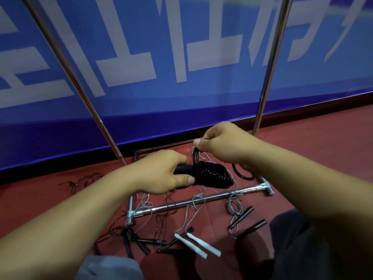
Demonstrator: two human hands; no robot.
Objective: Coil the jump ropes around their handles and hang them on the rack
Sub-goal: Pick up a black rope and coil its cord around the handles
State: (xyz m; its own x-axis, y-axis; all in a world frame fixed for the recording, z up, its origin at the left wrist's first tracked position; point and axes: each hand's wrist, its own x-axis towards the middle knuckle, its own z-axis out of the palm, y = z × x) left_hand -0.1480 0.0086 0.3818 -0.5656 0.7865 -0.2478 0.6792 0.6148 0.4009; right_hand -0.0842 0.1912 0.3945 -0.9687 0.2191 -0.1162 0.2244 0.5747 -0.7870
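Observation:
My left hand point(161, 171) grips the black handles of a jump rope, and many turns of shiny black rope point(212, 175) are coiled around them to the right of my thumb. My right hand point(224, 144) is closed just above the coil, pinching a strand of the black rope that runs down to it. A loose loop of the same rope point(242, 175) hangs under my right wrist. Behind my hands stands the metal rack, with a left upright point(80, 91), a right upright point(268, 77) and a low crossbar point(197, 200) on the floor.
Several uncoiled ropes lie tangled on the red floor around the rack's base: white handles point(201, 246), black handles point(245, 218) at the right, more black handles point(139, 242) at the left, grey cord point(193, 211). A blue banner wall point(161, 57) stands close behind. My knees are at the bottom.

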